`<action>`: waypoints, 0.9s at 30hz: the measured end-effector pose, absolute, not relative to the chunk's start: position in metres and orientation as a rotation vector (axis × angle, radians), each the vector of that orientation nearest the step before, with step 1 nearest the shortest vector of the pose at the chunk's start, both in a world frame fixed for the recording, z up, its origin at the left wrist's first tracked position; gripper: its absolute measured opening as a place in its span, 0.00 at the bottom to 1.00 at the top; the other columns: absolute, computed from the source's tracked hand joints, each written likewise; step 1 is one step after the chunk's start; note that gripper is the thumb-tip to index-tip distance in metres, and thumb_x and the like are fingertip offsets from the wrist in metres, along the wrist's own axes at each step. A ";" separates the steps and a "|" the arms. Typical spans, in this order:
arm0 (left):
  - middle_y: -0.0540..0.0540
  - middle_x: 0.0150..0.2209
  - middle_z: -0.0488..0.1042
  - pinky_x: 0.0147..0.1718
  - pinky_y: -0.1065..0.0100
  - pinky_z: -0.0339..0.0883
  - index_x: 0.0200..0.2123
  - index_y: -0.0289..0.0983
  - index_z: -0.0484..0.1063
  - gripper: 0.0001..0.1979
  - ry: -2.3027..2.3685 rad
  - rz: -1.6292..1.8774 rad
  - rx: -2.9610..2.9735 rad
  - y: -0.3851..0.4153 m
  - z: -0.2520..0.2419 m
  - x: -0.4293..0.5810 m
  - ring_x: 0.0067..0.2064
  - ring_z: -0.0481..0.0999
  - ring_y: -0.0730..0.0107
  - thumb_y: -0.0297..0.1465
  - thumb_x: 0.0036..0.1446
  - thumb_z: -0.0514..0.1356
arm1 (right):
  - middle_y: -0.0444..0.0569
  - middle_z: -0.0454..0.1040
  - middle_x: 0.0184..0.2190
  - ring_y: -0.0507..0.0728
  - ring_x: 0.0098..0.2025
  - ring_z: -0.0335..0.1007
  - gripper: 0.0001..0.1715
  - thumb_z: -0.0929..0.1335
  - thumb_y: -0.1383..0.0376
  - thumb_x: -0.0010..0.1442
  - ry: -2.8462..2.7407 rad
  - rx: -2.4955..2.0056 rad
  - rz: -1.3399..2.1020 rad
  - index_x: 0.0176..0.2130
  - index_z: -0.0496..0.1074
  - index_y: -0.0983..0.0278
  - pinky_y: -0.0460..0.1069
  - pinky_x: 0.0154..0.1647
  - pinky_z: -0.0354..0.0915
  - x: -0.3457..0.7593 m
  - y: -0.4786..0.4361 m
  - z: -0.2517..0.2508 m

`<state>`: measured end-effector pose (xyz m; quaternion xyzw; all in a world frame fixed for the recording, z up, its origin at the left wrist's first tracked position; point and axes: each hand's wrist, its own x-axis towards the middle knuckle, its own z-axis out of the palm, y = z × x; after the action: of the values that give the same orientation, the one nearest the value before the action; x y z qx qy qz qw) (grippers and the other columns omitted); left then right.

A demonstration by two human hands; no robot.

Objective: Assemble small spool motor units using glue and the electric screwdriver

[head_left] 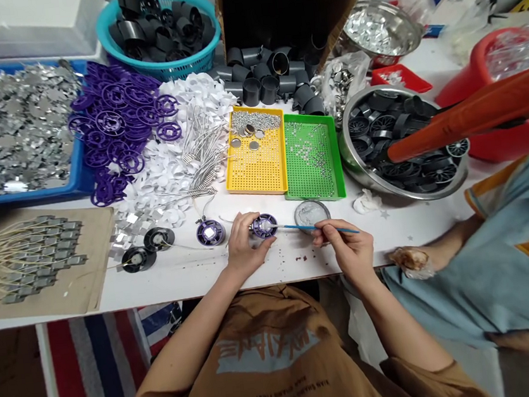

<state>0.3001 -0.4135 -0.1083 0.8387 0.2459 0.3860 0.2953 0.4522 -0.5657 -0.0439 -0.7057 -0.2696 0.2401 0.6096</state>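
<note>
Here, left grip (249, 246) clamped on a purple plastic spool (264, 226) near the desk (183, 281) edge; right grip (345, 246) pinched around a thin blue brush (296, 227) beside a round metal dish (311, 213). Risk: smearing or a dropped spool, from an unsteady brush tip or a loose hold.

A purple spool (264, 226) with a silver centre, a thin blue brush (296, 227) touching its rim.

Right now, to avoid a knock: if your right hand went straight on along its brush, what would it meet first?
Probably the purple spool in the left hand, at the tip of the right hand's blue brush. The round tin lies close beside that line; depth is unclear.
</note>
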 end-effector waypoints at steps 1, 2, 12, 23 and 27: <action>0.42 0.46 0.75 0.58 0.48 0.64 0.53 0.38 0.63 0.25 0.653 1.031 2.231 -0.414 -0.108 0.300 0.50 0.74 0.59 0.39 0.55 0.64 | 0.46 0.78 0.26 0.53 0.25 0.74 0.09 0.69 0.60 0.61 -0.622 -1.633 0.553 0.37 0.77 0.63 0.49 0.29 0.73 0.451 -0.566 -0.043; 0.42 0.46 0.75 0.58 0.48 0.64 0.53 0.39 0.63 0.25 0.652 1.034 2.229 -0.414 -0.108 0.300 0.50 0.74 0.59 0.39 0.55 0.64 | 0.46 0.78 0.26 0.53 0.25 0.74 0.09 0.69 0.60 0.61 -0.620 -1.637 0.551 0.37 0.77 0.63 0.49 0.29 0.73 0.451 -0.567 -0.043; 0.42 0.46 0.75 0.58 0.48 0.64 0.53 0.40 0.62 0.25 0.660 1.005 2.238 -0.414 -0.109 0.300 0.51 0.75 0.58 0.40 0.56 0.63 | 0.46 0.78 0.26 0.53 0.25 0.74 0.09 0.68 0.60 0.61 -0.609 -1.649 0.516 0.37 0.76 0.63 0.49 0.29 0.73 0.449 -0.568 -0.044; 0.41 0.46 0.75 0.59 0.48 0.64 0.53 0.39 0.62 0.25 0.657 0.995 2.248 -0.413 -0.109 0.300 0.50 0.75 0.58 0.40 0.56 0.63 | 0.46 0.78 0.27 0.54 0.27 0.75 0.09 0.68 0.60 0.62 -0.631 -1.622 0.482 0.38 0.77 0.62 0.50 0.31 0.75 0.449 -0.567 -0.042; 0.42 0.46 0.74 0.59 0.47 0.63 0.53 0.40 0.61 0.25 0.666 0.973 2.244 -0.414 -0.110 0.300 0.51 0.75 0.58 0.40 0.56 0.63 | 0.47 0.78 0.28 0.54 0.26 0.76 0.09 0.68 0.61 0.62 -0.654 -1.586 0.456 0.38 0.77 0.62 0.51 0.31 0.75 0.449 -0.571 -0.037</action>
<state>0.2996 -0.4137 -0.1103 0.8448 0.2508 0.3662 0.2989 0.4489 -0.5712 -0.0373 -0.6929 -0.2857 0.1994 0.6312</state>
